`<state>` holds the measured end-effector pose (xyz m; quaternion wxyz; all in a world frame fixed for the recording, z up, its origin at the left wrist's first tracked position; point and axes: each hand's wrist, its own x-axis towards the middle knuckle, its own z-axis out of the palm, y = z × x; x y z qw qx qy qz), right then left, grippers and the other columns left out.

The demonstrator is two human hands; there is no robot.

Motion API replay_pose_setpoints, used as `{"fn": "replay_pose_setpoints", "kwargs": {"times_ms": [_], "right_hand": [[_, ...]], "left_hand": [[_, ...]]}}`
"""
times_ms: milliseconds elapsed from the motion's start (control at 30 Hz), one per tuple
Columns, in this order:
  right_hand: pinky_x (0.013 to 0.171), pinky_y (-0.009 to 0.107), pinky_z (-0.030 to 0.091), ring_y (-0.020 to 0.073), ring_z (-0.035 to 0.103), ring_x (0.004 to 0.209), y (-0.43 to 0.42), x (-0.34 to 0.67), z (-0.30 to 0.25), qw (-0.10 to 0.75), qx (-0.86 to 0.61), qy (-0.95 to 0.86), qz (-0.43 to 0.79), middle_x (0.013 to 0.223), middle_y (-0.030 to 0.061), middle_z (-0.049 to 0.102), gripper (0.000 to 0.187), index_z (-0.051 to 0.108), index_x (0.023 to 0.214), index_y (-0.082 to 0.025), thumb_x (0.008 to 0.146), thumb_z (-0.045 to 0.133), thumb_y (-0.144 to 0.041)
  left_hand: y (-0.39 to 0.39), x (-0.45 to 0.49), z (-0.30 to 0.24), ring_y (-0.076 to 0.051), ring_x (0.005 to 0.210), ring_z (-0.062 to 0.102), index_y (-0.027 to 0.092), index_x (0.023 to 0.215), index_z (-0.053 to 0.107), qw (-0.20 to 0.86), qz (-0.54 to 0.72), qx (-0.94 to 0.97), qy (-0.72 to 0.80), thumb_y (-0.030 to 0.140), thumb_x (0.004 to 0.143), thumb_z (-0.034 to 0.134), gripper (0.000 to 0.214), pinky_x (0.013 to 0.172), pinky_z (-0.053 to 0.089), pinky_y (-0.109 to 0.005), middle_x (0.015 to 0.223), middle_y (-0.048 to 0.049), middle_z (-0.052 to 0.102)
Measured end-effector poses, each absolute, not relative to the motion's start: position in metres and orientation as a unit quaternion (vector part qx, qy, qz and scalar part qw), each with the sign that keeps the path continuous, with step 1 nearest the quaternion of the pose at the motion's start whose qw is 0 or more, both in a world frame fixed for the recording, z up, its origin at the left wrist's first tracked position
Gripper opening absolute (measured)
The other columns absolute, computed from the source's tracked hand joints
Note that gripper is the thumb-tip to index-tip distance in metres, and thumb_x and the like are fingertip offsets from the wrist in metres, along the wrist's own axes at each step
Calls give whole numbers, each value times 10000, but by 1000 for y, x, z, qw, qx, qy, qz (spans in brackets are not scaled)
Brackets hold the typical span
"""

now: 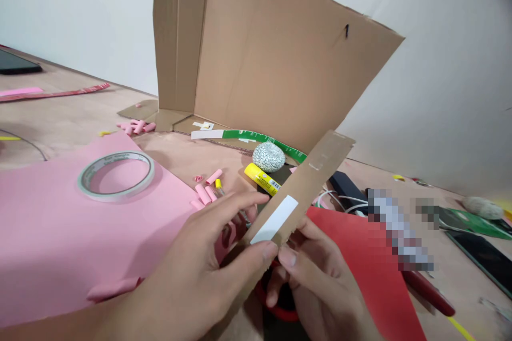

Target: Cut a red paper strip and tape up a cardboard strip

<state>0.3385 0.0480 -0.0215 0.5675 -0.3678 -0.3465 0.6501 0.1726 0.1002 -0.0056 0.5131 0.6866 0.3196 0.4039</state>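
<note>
My left hand [192,261] and my right hand [316,277] both grip a narrow cardboard strip [306,184] near its lower end, their thumbs close together. A white paper or tape piece [275,219] lies along the strip just above my thumbs. Behind my left fingers are several rolled pink paper pieces [202,194], and a yellow glue stick [262,178] lies just beyond them. A roll of white tape [116,176] rests on a pink sheet [60,240] to the left. A red sheet [360,245] lies under and right of my right hand.
A tall folded cardboard panel [256,48] stands at the back, with a speckled round stone [269,156] and a green-and-white curved strip [256,138] at its foot. A black box [348,186], white cables [344,200] and a red marker [428,293] lie to the right.
</note>
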Motion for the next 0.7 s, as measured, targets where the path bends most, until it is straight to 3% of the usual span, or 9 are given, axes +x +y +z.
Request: {"fn": "replay_pose_setpoints", "kwargs": {"times_ms": [100,200,300,433,567,700], "right_hand": [[544,199,603,117,646,677,48,339,-22,572,-377,-342,643,921,43,700,253,757,1109,-217,897,774,-354],[415,138,489,80,553,510,48,339,-22,594,-405,-306,624,670,7,633,280,750,909,-176,893,770,-455],[332,102,355,48,425,395,49,341,-20,595,-431,-288,614,519,-40,535,306,731,834,-170,871,794,-468],[420,157,471,97,579,510,52,341,-16,621,-445,-262,590,660,4,659,278,741,838,-179,787,875,-417],[445,204,500,148,642,542,52,339,-12,638,-438,-253,581,646,36,686,305,757,810,-161,798,856,-449],[469,213,500,128,619,488,51,337,-10,604,-424,-271,618,635,52,695,366,746,733,-148,835,810,-494]], "left_hand": [[101,176,-6,-139,801,726,347,1256,673,613,357,642,291,206,984,576,322,684,619,-196,821,60,730],[102,174,-1,-129,836,723,365,1305,650,631,292,677,241,242,1050,480,331,782,610,-220,929,52,750],[105,170,3,-149,913,718,372,1342,634,496,276,782,257,234,1055,449,368,834,589,-241,1054,23,754],[116,165,6,-206,870,715,373,1260,687,241,280,880,300,192,980,502,382,781,571,-292,984,9,760],[127,162,20,-219,847,709,365,1068,746,201,262,903,275,177,931,532,315,814,549,-324,881,37,753],[133,158,36,-254,988,657,290,1033,736,123,259,914,286,96,912,477,345,891,471,-383,983,-15,748]]}}
